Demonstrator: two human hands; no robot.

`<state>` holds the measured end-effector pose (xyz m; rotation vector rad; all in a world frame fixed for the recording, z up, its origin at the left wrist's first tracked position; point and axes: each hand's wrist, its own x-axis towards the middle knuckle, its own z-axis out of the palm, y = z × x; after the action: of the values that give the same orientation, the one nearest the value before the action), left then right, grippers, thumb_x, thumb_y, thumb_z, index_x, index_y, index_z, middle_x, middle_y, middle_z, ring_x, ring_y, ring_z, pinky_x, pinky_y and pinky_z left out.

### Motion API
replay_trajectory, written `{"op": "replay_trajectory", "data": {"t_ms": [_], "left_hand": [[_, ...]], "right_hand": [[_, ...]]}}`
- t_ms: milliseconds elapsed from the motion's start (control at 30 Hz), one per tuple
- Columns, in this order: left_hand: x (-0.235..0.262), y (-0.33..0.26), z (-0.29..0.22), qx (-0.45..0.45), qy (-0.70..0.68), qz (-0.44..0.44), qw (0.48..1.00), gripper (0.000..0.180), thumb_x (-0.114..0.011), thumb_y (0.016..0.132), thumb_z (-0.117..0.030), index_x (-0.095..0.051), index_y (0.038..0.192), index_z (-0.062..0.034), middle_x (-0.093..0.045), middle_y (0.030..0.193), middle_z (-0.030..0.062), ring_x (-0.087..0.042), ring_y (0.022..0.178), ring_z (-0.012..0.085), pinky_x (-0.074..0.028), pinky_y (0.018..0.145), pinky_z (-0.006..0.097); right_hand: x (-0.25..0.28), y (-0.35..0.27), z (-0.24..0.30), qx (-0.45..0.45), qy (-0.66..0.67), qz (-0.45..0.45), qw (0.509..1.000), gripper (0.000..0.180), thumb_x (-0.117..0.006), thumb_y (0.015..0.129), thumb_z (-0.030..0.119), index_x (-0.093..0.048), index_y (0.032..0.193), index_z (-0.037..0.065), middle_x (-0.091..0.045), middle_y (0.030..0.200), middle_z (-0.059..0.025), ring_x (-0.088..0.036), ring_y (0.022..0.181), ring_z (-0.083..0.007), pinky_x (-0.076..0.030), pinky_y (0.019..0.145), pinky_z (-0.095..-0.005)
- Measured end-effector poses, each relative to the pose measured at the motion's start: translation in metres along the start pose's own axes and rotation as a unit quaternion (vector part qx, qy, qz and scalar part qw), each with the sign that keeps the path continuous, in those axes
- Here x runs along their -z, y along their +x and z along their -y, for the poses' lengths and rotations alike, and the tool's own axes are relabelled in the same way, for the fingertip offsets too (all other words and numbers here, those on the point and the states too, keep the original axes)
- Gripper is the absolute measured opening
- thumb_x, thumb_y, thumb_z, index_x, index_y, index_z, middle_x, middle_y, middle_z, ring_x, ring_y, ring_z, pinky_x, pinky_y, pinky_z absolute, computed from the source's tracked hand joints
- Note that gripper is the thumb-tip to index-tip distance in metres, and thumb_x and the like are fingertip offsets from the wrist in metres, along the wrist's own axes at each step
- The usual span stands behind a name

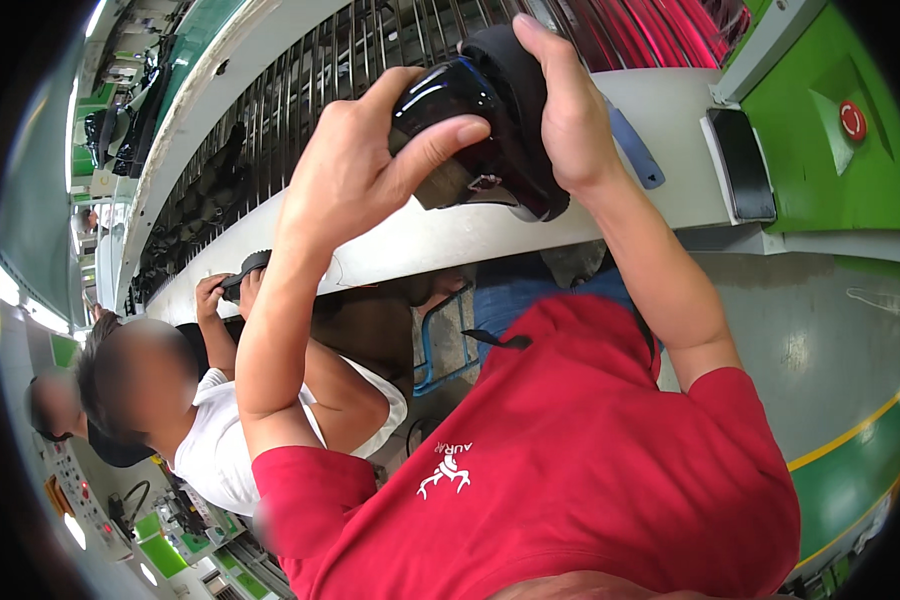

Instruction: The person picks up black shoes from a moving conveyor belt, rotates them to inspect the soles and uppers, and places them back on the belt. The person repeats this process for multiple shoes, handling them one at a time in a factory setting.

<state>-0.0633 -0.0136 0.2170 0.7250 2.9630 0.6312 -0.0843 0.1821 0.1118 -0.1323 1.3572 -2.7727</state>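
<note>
Above the white ledge of the conveyor, a glossy black shoe (pixel 458 92) is held up between my two hands. My left hand (pixel 360 170) grips the shiny upper from the left, its thumb lying across the surface. On the other side, my right hand (pixel 572 125) is wrapped around the matt black sole (pixel 515 72), with the thumb up near its top end. The inside of the shoe and most of my right fingers are hidden. Just beyond my right wrist, a blue-grey flat strip (pixel 635 148) lies on the ledge.
A conveyor of metal bars (pixel 300 110) runs off to the left, with dark pieces on it. A dark phone-like slab (pixel 740 163) rests near a green panel with a red button (pixel 852 122). At left, a co-worker's hands hold a black shoe part (pixel 242 277).
</note>
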Motion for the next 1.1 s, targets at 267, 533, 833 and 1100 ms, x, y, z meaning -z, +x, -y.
{"op": "replay_trajectory", "data": {"t_ms": [267, 533, 833, 1100], "left_hand": [[0.000, -0.001, -0.007, -0.010, 0.010, 0.018, 1.000, 0.065, -0.083, 0.101, -0.046, -0.067, 0.133, 0.0081, -0.078, 0.077, 0.0177, -0.080, 0.071, 0.0237, -0.058, 0.064, 0.035], [-0.006, 0.006, -0.017, -0.110, 0.037, -0.021, 0.993, 0.068, -0.085, 0.100, -0.046, -0.064, 0.128, 0.0128, -0.065, 0.058, 0.0165, -0.073, 0.053, 0.0285, -0.052, 0.051, 0.035], [-0.014, 0.007, -0.026, -0.112, 0.043, -0.067, 0.991, 0.068, -0.089, 0.093, -0.050, -0.069, 0.125, 0.0065, -0.074, 0.072, 0.0184, -0.080, 0.068, 0.0343, -0.060, 0.063, 0.040], [-0.060, -0.034, 0.017, -0.045, -0.150, -0.227, 0.961, 0.070, -0.099, 0.079, -0.051, -0.076, 0.125, -0.0034, -0.081, 0.091, 0.0127, -0.082, 0.084, 0.0255, -0.062, 0.078, 0.034]], "right_hand": [[0.005, 0.000, -0.001, 0.075, -0.088, 0.005, 0.993, 0.060, -0.034, 0.116, 0.046, -0.071, 0.127, 0.000, -0.077, 0.109, -0.0108, -0.073, 0.099, -0.0179, -0.058, 0.095, -0.0325], [0.013, -0.009, 0.012, 0.163, -0.178, 0.086, 0.967, 0.052, -0.033, 0.115, 0.041, -0.065, 0.130, 0.002, -0.071, 0.110, -0.0083, -0.068, 0.099, -0.0159, -0.054, 0.094, -0.0313], [0.022, -0.010, 0.025, 0.178, -0.261, 0.116, 0.942, 0.050, -0.035, 0.115, 0.041, -0.064, 0.127, 0.002, -0.066, 0.113, -0.0115, -0.063, 0.101, -0.0202, -0.050, 0.096, -0.0347], [-0.002, -0.027, 0.008, 0.303, -0.366, 0.128, 0.870, 0.040, -0.050, 0.111, 0.032, -0.064, 0.127, -0.002, -0.064, 0.111, -0.0195, -0.064, 0.099, -0.0327, -0.051, 0.090, -0.0423]]}}
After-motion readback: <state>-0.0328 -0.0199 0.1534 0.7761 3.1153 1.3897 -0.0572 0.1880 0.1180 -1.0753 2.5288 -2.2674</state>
